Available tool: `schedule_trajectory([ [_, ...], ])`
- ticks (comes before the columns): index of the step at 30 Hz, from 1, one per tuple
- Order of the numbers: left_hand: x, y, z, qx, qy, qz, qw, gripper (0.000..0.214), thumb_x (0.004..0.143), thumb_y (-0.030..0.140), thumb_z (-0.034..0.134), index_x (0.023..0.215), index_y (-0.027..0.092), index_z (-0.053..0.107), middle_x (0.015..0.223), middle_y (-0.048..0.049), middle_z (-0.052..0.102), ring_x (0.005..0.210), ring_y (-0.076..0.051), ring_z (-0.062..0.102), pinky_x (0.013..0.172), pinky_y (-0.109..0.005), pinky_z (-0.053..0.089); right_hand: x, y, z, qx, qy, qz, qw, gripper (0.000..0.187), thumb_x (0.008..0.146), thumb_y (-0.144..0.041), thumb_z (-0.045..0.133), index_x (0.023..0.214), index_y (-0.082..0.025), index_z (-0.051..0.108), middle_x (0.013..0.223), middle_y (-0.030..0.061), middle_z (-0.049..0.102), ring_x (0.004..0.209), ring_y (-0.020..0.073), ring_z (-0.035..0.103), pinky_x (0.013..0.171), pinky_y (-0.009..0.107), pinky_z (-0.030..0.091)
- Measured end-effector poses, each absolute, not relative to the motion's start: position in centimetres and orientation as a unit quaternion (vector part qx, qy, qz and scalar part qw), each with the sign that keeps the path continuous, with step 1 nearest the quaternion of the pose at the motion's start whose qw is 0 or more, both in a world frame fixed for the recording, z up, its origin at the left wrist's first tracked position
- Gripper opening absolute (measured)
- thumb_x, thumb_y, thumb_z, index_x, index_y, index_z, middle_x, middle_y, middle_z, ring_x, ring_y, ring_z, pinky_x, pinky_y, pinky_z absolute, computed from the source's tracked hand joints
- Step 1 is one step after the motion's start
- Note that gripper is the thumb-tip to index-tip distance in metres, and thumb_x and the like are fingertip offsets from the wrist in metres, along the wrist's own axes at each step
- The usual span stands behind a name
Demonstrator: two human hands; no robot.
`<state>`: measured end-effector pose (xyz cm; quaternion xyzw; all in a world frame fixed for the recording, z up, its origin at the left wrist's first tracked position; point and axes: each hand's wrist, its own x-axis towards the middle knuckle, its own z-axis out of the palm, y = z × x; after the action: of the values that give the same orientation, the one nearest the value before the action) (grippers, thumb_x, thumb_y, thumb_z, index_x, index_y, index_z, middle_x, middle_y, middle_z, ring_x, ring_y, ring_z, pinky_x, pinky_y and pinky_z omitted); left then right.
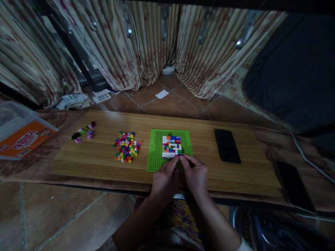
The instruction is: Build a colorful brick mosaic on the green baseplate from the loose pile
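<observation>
Curtains (146, 52) hang beyond a green baseplate (155, 150) on a wooden board (96, 157); it bears a brick block (171, 144) — left hand (164, 179) and right hand (195, 175) meet at its near edge, whether gripping I cannot tell.

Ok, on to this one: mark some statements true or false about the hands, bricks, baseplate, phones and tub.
1. The loose brick pile lies left of the green baseplate. True.
2. The left hand rests on the loose brick pile. False: its fingertips are at the near edge of the multicoloured brick build, beside those of the right hand.
3. A black smartphone lies on the wood-grain board, right of the green baseplate. True.
4. The multicoloured brick build covers the whole green baseplate. False: bare green shows on both sides.
5. The orange-labelled plastic tub stands far right. False: far left.
</observation>
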<state>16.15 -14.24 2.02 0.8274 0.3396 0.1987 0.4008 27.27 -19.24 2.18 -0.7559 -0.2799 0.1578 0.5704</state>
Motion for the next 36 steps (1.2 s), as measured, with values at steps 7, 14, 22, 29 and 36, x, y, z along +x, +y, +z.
schedule_trajectory([
  [7,15.8,-14.1,2.4,0.82,0.34,0.215,0.408,0.046,0.088,0.022,0.043,0.134,0.023,0.044,0.112,-0.0078,0.062,0.096,-0.018,0.06,0.085,-0.03,0.046,27.5,-18.2,2.1,-0.683,-0.142,0.266,0.665,0.027,0.062,-0.037,0.076,0.079,-0.017,0.071,0.073,0.0027,0.071,0.066,0.0163,0.063,0.066,0.031,0.05],
  [14,15.3,-13.8,2.6,0.8,0.364,0.234,0.416,0.04,0.088,0.021,0.045,0.127,0.023,0.051,0.106,-0.0064,0.065,0.093,-0.018,0.061,0.085,-0.03,0.047,26.7,-17.8,1.7,-0.625,-0.069,0.298,0.718,0.027,0.057,-0.033,0.079,0.076,-0.017,0.068,0.07,0.0,0.068,0.061,0.0133,0.06,0.064,0.028,0.048],
  [22,14.3,-13.9,2.4,0.794,0.369,0.264,0.405,0.038,0.084,0.018,0.05,0.122,0.021,0.055,0.099,-0.0043,0.067,0.087,-0.015,0.063,0.08,-0.028,0.05,26.2,-17.2,2.1,-0.581,-0.03,0.312,0.751,0.029,0.054,-0.031,0.08,0.074,-0.016,0.066,0.064,-0.0045,0.064,0.054,0.0073,0.053,0.055,0.021,0.042],
  [29,13.1,-13.7,3.2,0.789,0.368,0.296,0.393,0.034,0.085,0.019,0.051,0.119,0.019,0.056,0.095,-0.0044,0.067,0.085,-0.014,0.063,0.08,-0.026,0.05,26.1,-18.2,2.0,-0.587,-0.04,0.325,0.74,0.038,0.057,-0.041,0.079,0.081,-0.017,0.063,0.058,-0.0089,0.051,0.04,0.0016,0.03,0.038,0.018,0.021],
  [36,12.0,-13.2,3.2,0.779,0.398,0.298,0.383,0.033,0.084,0.021,0.052,0.117,0.019,0.057,0.094,-0.0043,0.068,0.084,-0.015,0.064,0.078,-0.026,0.05,26.6,-19.8,2.8,-0.602,-0.036,0.329,0.727,0.036,0.062,-0.047,0.074,0.075,-0.018,0.059,0.054,-0.0096,0.046,0.036,0.0016,0.024,0.036,0.018,0.015],
])
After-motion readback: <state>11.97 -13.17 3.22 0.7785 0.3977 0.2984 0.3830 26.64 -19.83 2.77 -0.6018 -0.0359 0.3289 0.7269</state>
